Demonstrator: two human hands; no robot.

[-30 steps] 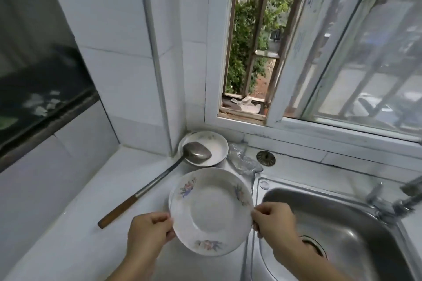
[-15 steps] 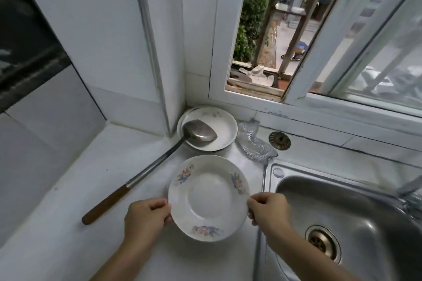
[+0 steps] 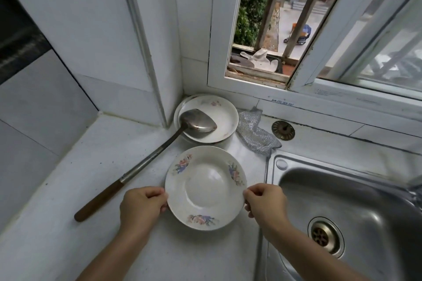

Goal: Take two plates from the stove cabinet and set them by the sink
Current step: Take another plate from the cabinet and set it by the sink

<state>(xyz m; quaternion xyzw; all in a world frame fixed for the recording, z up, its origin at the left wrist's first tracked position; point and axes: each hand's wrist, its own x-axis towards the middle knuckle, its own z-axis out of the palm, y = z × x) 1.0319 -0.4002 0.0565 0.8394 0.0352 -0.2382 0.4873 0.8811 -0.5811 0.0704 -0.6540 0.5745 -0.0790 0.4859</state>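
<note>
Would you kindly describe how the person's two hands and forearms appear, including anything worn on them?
Both the left hand and the right hand are bare, with no gloves. No rings, watch or bracelet show on the visible sides. Both forearms are uncovered as far as the bottom edge of the picture; no sleeve comes into view. The fingernails that show look short and unpainted.

Left hand [image 3: 142, 206], right hand [image 3: 266, 204], fingers curled

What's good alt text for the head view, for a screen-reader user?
Two hands, left hand and right hand, grip opposite rims of a floral plate over a white counter beside a steel sink. Behind it, a metal spatula rests in more floral plates in the corner below an open window.
</note>
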